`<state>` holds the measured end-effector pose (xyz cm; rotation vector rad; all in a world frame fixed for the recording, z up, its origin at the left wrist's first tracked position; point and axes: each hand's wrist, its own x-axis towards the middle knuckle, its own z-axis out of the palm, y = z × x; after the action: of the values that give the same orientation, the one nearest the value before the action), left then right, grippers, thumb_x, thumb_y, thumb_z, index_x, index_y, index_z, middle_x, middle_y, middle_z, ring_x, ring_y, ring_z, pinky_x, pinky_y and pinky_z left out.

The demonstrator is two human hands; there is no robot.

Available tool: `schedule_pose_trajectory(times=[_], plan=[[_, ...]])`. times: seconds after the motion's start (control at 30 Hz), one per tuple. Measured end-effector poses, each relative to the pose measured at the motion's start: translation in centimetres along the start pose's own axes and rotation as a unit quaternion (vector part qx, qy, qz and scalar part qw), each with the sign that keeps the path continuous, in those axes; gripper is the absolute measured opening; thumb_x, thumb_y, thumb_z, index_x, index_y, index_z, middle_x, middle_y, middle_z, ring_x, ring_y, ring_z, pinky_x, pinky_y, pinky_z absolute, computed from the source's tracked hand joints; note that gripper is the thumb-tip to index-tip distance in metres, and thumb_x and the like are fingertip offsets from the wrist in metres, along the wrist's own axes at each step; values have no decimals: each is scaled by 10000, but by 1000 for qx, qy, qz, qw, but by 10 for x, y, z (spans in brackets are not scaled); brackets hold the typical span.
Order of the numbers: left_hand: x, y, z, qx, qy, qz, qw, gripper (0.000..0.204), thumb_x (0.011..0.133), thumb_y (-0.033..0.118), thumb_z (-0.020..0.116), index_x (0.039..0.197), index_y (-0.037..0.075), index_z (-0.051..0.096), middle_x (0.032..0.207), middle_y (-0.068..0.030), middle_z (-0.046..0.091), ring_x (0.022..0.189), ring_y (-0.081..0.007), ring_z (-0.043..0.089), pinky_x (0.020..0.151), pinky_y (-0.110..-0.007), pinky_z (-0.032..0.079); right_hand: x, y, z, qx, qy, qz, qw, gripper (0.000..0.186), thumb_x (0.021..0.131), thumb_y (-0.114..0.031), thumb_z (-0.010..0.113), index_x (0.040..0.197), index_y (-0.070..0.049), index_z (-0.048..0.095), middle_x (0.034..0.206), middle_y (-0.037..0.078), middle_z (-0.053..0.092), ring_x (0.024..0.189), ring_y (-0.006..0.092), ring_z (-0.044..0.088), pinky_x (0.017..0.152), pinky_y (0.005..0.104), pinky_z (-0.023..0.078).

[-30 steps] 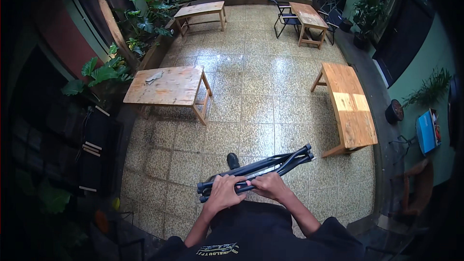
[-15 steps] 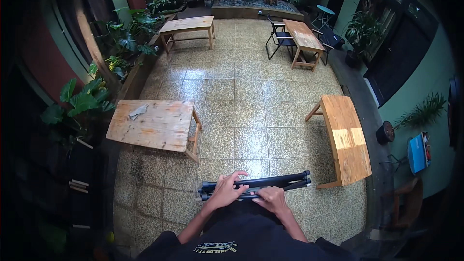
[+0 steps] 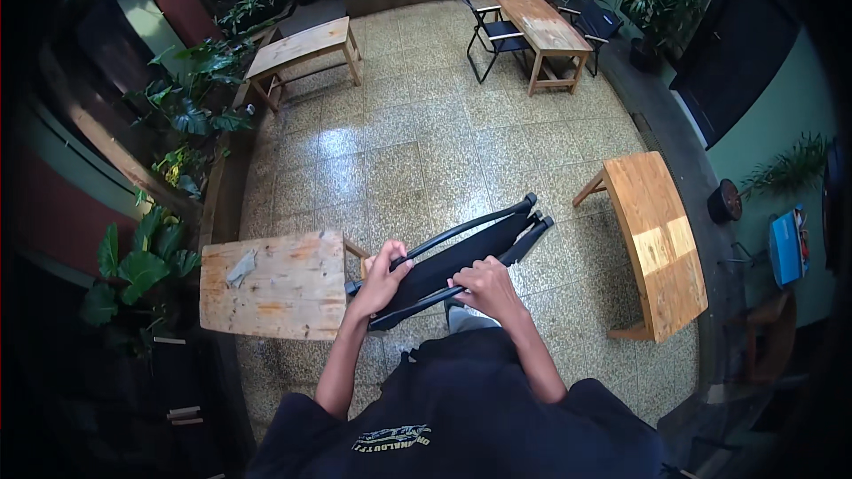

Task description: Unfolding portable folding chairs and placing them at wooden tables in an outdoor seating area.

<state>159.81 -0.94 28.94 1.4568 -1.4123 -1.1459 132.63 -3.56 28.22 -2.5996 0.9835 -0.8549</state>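
Observation:
A black folding chair (image 3: 453,259), with dark fabric stretched between tubular rails, is partly unfolded in front of my body. It slants from near left to far right, its far ends out over the tiled floor. My left hand (image 3: 385,278) is closed around the far rail close to its left end. On the near rail, around its middle, my right hand (image 3: 488,286) is wrapped with the knuckles up. The chair's left end overlaps the edge of a worn wooden table (image 3: 275,297) in view; I cannot tell whether they touch. A grey cloth (image 3: 240,269) lies on that table.
Another wooden table (image 3: 661,244) stands at the right. Farther off are a table (image 3: 302,46) at the left and a table (image 3: 541,22) with black chairs (image 3: 499,35). Plants (image 3: 142,270) line the left side. A potted plant (image 3: 724,201) and blue box (image 3: 777,247) are along the right wall.
The chair has gone from a nearly flat, folded bundle to partly spread, its rails apart and fabric showing. It has tilted, right end farther away. Both hands moved farther from my body. The view has turned.

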Motion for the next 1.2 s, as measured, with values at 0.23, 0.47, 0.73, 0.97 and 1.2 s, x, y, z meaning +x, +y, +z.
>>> schedule_pose_trajectory(times=[0.23,0.47,0.73,0.97,1.2], plan=[[137,39,-51,-171,31,-26,984,256,1039,-3,705,1041,133,487,904,80,402,841,-36,436,726,-225,351,137,99,-6,45,-4,-42,998,225,703,-140,900,847,-148,727,732,-6,639,766,225,613,800,388,463],[255,22,-87,-143,92,-50,984,210,1049,-22,665,1051,91,489,967,27,532,960,-58,536,890,-257,459,251,193,18,70,-56,-51,995,218,699,-76,867,851,-130,721,779,7,675,842,219,626,893,382,470],[427,-31,-122,-86,158,-56,982,271,977,-49,694,921,113,485,879,27,540,871,-67,545,804,-233,440,408,306,84,47,-111,-56,991,195,712,-103,863,874,-139,760,788,27,709,871,232,683,880,402,489],[601,-84,-190,-28,198,-39,979,219,877,83,725,801,77,519,685,-21,585,655,-103,553,658,-324,470,540,378,141,42,-216,11,975,223,734,-213,886,933,-153,804,835,85,759,846,274,748,885,436,535],[762,-89,-260,-23,107,-49,993,271,857,114,704,770,76,450,698,-35,575,701,-106,535,664,-336,459,670,430,166,-77,-24,36,996,204,800,-235,869,955,-132,786,981,114,720,847,341,685,763,488,553]])
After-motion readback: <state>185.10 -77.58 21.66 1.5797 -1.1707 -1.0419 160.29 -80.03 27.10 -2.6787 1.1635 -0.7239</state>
